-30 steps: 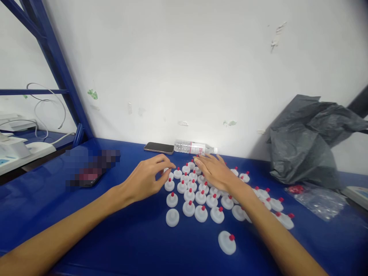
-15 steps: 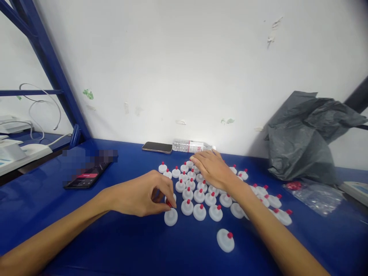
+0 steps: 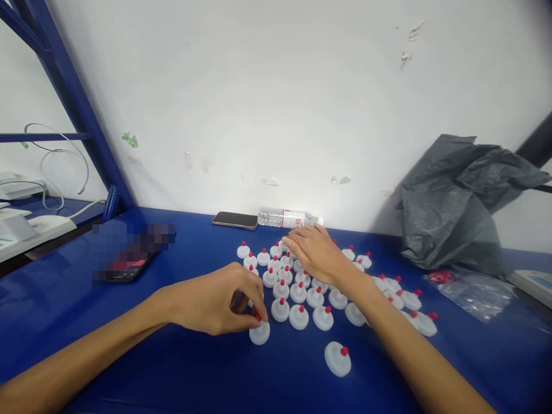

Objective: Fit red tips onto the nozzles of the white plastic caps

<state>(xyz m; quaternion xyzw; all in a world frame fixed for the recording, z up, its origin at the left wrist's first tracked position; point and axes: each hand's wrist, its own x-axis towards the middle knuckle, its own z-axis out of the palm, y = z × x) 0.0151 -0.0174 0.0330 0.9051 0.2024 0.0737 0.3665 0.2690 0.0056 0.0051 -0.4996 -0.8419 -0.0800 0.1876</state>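
My left hand [image 3: 222,302] is closed in a pinch, thumb and forefinger on a small red cap [image 3: 257,317]. The cap is at the top of a round white plastic piece [image 3: 259,334] on the blue table. Part of another white piece shows behind those fingers. Stretched out and lying low, my right hand [image 3: 317,253] covers some of the white pieces toward the back; what is beneath its palm is hidden. Many similar white discs with red caps stand in loose rows between and around my hands. One capped disc [image 3: 337,359] lies tilted, apart, near the front.
A clear water bottle [image 3: 280,218] lies against the wall beside a phone [image 3: 235,220]. Another phone [image 3: 129,270], partly blurred, is at the left. A grey plastic bag [image 3: 452,201] stands right, with a clear bag [image 3: 478,296] holding red pieces before it. White devices [image 3: 43,230] and cables sit far left.
My left hand has moved slightly right and toward me, and the white disc under its fingertips has shifted with it. My right hand stays in nearly the same place.
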